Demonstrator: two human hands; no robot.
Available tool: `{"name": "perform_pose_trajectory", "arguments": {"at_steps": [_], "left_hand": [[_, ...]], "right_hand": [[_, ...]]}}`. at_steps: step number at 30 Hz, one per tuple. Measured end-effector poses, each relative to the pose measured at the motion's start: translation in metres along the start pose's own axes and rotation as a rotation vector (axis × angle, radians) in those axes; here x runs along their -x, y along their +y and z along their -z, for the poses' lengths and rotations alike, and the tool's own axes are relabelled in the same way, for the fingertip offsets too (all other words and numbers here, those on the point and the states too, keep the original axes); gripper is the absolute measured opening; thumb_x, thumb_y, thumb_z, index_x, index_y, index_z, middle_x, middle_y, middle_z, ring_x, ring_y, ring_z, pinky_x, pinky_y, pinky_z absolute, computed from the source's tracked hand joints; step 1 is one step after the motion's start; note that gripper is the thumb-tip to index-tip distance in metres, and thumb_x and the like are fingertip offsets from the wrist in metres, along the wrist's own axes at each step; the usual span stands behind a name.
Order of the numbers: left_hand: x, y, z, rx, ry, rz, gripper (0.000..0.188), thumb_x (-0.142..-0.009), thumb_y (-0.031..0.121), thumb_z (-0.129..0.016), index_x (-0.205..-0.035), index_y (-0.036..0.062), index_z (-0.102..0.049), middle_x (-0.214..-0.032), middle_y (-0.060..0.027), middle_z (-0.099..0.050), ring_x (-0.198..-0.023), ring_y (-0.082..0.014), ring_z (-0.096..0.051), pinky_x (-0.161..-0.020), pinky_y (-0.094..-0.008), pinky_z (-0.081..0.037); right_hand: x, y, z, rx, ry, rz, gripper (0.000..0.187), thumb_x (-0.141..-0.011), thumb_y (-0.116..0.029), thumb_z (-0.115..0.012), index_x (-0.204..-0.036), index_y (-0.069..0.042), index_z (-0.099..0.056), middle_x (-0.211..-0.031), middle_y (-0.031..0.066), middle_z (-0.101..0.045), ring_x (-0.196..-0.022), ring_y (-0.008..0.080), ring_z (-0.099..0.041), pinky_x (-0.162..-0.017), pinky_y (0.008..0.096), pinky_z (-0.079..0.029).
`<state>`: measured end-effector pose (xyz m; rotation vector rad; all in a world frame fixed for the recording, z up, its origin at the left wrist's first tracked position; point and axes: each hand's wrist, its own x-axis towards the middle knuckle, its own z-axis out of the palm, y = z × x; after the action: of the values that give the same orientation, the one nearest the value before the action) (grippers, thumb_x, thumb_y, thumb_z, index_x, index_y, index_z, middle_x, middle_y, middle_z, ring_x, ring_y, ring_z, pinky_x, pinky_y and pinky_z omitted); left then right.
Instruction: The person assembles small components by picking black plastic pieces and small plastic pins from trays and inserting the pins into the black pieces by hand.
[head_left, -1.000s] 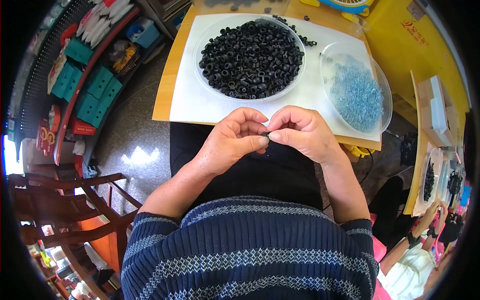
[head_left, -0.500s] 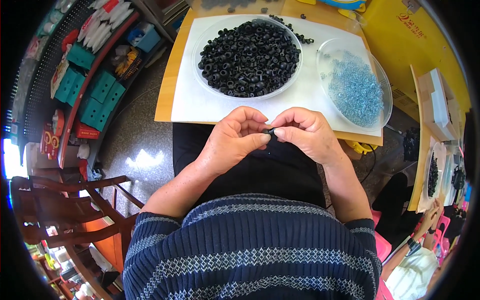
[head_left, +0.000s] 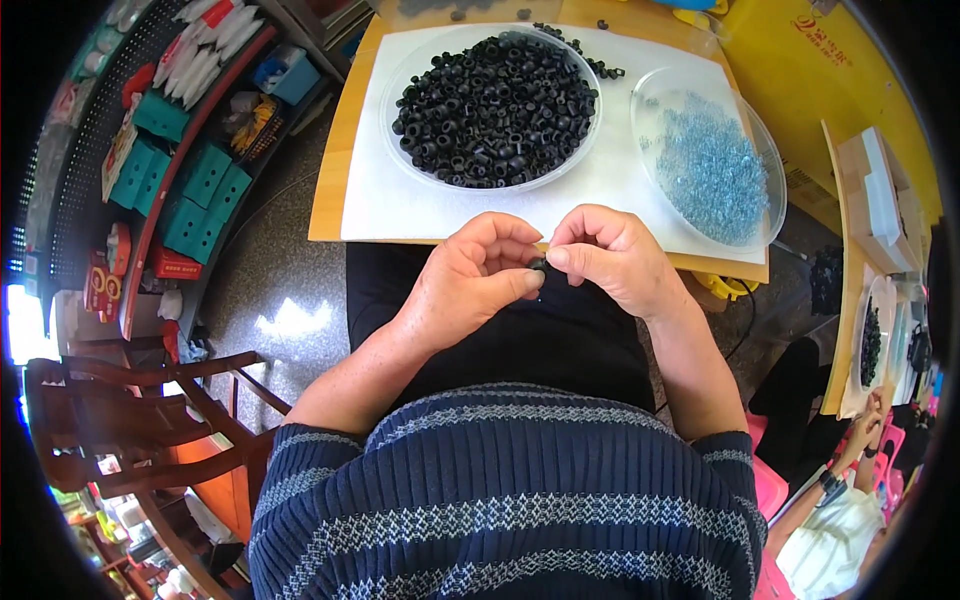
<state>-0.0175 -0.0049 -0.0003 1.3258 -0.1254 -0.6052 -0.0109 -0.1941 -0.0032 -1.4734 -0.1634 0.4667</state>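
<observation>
Between the thumb and fingers of my left hand [head_left: 462,278] is a small black rubber part [head_left: 539,266], mostly covered by the fingertips. My right hand [head_left: 618,262] is closed in a pinch just beside it, slightly higher; whatever its fingertips hold is too small to make out. Both hands are above my lap, at the table's near edge. Beyond them stands a round clear tub [head_left: 388,140] heaped with black rubber parts [head_left: 495,110], mostly short hollow pieces. To its right, a clear oval tray [head_left: 648,165] holds many tiny bluish transparent pieces [head_left: 712,175].
A white sheet [head_left: 400,215] covers much of the wooden table [head_left: 330,200]. Loose black parts [head_left: 605,70] lie behind the tub. At left are a shelf with teal boxes [head_left: 205,190] and a wooden chair [head_left: 150,420]. Another person's arm [head_left: 850,450] shows at far right.
My right hand's fingertips have shifted slightly up and away from the black part, which stays in my left fingers. The view has moved a little; my left hand is nearly still.
</observation>
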Motion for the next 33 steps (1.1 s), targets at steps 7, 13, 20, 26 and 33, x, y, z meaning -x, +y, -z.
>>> {"name": "perform_pose_trajectory", "arguments": {"at_steps": [7,13,20,26,33], "left_hand": [[-0.002,-0.004,-0.001,0.076,-0.007,0.024,0.027,-0.079,0.0,-0.057,-0.103,0.0015,-0.047,-0.09,-0.008,-0.056,-0.079,-0.0122,-0.057,-0.07,-0.0241,-0.048],[-0.003,-0.005,0.0,0.145,-0.018,0.023,0.026,-0.079,0.003,-0.058,-0.103,0.001,-0.046,-0.091,-0.0092,-0.057,-0.079,-0.0129,-0.057,-0.068,-0.0261,-0.049],[-0.003,-0.003,-0.002,0.132,0.0,0.05,0.029,-0.078,0.003,-0.058,-0.104,0.0017,-0.045,-0.089,-0.0102,-0.059,-0.078,-0.0125,-0.057,-0.067,-0.0258,-0.049],[-0.007,-0.006,-0.002,0.162,0.074,0.076,0.033,-0.077,0.003,-0.059,-0.106,0.0026,-0.044,-0.088,-0.0096,-0.059,-0.074,-0.0127,-0.057,-0.066,-0.0246,-0.049],[-0.012,-0.009,0.001,0.254,0.164,0.129,0.036,-0.075,0.002,-0.06,-0.107,0.0032,-0.043,-0.086,-0.0078,-0.059,-0.072,-0.0134,-0.058,-0.064,-0.0234,-0.048]], "right_hand": [[-0.005,0.013,0.002,-0.206,-0.066,-0.036,0.013,-0.078,-0.015,-0.063,-0.078,-0.004,-0.057,-0.067,-0.0011,-0.054,-0.059,0.0058,-0.047,-0.054,0.0195,-0.039],[-0.003,0.011,0.001,-0.166,-0.077,-0.032,0.011,-0.078,-0.014,-0.062,-0.078,-0.004,-0.057,-0.068,-0.002,-0.054,-0.06,0.0053,-0.047,-0.054,0.0193,-0.038],[-0.002,0.009,0.0,-0.157,-0.09,-0.012,0.007,-0.078,-0.01,-0.061,-0.078,-0.003,-0.058,-0.07,-0.0025,-0.055,-0.065,0.0041,-0.048,-0.059,0.019,-0.04],[0.002,0.012,-0.004,0.08,0.039,0.052,0.013,-0.076,-0.012,-0.064,-0.083,-0.002,-0.059,-0.074,-0.0002,-0.056,-0.066,0.0059,-0.05,-0.061,0.0202,-0.041],[0.006,0.014,-0.017,0.814,0.197,0.538,0.058,-0.062,-0.021,-0.071,-0.112,-0.004,-0.046,-0.089,0.0119,-0.057,-0.08,0.027,-0.055,-0.069,0.0361,-0.044]]}}
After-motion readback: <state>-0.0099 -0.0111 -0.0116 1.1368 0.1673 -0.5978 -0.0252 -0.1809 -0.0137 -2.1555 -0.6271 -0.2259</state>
